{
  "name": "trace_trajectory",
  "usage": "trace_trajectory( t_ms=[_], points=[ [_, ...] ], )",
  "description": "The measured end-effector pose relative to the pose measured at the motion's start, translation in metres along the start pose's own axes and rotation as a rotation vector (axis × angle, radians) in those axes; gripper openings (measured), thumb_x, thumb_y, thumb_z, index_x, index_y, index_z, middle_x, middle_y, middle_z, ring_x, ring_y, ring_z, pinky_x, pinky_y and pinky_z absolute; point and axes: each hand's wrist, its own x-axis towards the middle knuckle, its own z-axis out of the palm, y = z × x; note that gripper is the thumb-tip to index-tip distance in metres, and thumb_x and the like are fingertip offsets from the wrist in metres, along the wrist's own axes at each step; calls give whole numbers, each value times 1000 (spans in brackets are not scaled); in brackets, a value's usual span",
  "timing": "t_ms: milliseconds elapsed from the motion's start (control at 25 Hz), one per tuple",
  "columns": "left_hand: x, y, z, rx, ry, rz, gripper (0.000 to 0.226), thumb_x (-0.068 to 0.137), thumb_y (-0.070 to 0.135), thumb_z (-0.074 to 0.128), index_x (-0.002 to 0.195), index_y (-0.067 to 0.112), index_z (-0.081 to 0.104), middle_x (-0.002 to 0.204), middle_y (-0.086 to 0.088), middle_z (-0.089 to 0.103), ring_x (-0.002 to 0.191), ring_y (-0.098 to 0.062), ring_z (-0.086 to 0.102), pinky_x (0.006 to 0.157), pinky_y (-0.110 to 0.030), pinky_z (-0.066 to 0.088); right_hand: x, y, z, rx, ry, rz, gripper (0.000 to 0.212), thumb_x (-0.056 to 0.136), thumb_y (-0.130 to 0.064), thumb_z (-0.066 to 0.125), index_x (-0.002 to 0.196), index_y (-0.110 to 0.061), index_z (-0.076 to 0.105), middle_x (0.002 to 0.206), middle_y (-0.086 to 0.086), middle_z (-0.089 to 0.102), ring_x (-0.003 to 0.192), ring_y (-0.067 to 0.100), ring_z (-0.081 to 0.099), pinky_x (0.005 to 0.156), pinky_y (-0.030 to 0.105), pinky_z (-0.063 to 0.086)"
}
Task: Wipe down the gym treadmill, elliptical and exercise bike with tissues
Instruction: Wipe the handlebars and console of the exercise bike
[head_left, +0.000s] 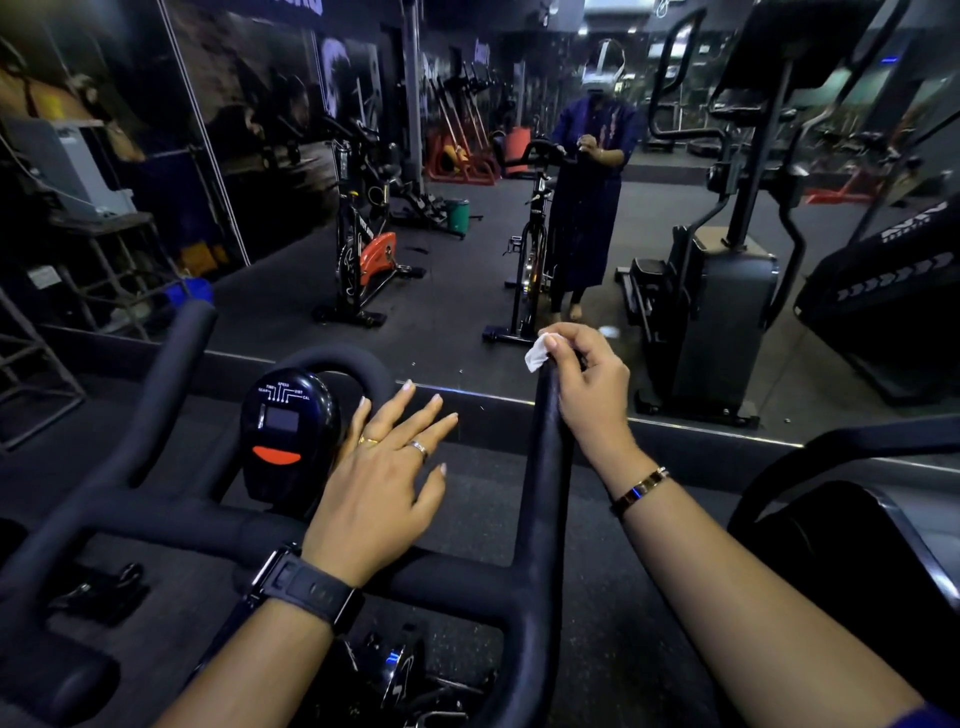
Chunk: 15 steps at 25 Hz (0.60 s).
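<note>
The black exercise bike handlebar (197, 530) fills the lower part of the head view, with a small black console (288, 431) at its middle. My right hand (587, 384) grips the tip of the right handlebar horn (543, 467) and pinches a white tissue (536, 354) against it. My left hand (384, 478) lies flat with fingers spread, resting on the bar just right of the console.
A wall mirror stands right ahead and reflects me at the bike (524, 270). A red and black bike (363, 249) stands in the reflection at left. An elliptical (727, 291) stands at right, and another dark machine (852, 519) at lower right.
</note>
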Motion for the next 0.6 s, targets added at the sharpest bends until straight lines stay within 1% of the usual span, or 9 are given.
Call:
trace_trajectory(
  t_ms=[80, 120, 200, 280, 360, 440, 520, 600],
  points=[
    [0, 0, -1, -1, 0, -3, 55, 89, 40, 37, 137, 23, 56, 148, 7, 46, 147, -9, 16, 121, -33, -3, -5, 2, -3, -11, 26, -50, 19, 91, -3, 57, 90, -19, 66, 85, -22, 65, 91, -4, 61, 87, 18, 44],
    [0, 0, 0, -2, -2, -4, 55, 89, 41, 37, 137, 23, 56, 148, 7, 46, 147, -9, 16, 121, -33, -3, -8, 3, -5, -37, 34, -92, 18, 91, -2, 58, 93, -17, 68, 91, -21, 66, 96, -3, 61, 90, 19, 44],
    [1, 0, -1, -6, 2, -5, 55, 89, 41, 37, 137, 23, 56, 148, 7, 46, 147, -9, 16, 121, -34, -2, -12, 8, -9, -104, 21, -196, 16, 91, -1, 59, 99, -9, 71, 104, -8, 66, 109, 6, 60, 100, 23, 43],
    [1, -1, -1, -4, 2, -3, 55, 88, 41, 38, 137, 23, 56, 148, 7, 47, 147, -9, 17, 121, -33, -3, -16, 12, -12, -167, 14, -279, 15, 91, -1, 60, 102, -4, 71, 112, -3, 64, 116, 15, 59, 106, 29, 41],
    [0, 0, -1, 1, 1, -4, 55, 88, 41, 37, 136, 22, 57, 147, 6, 47, 147, -9, 17, 121, -33, -3, -24, 14, -13, -217, 38, -324, 15, 91, -1, 62, 102, -3, 71, 115, -1, 64, 119, 19, 58, 108, 30, 40],
    [0, 1, -1, 0, -2, -6, 56, 88, 41, 37, 137, 23, 57, 147, 6, 47, 147, -9, 16, 121, -33, -3, -36, 15, -14, -273, 42, -373, 16, 91, -3, 62, 104, -2, 71, 117, 5, 66, 121, 19, 56, 109, 28, 38],
    [1, 0, -1, -1, -2, -6, 57, 88, 42, 35, 137, 23, 56, 148, 6, 46, 147, -6, 13, 120, -32, -5, -49, 16, -16, -342, 24, -419, 19, 92, -7, 61, 107, -1, 71, 116, 10, 68, 121, 19, 56, 109, 28, 38],
    [1, -2, -1, 2, 0, -6, 57, 88, 42, 34, 137, 23, 56, 149, 7, 45, 146, -3, 8, 120, -29, -8, -63, 14, -19, -393, -13, -445, 18, 91, -6, 64, 107, -1, 71, 116, 10, 68, 121, 19, 57, 109, 28, 39]
  ],
)
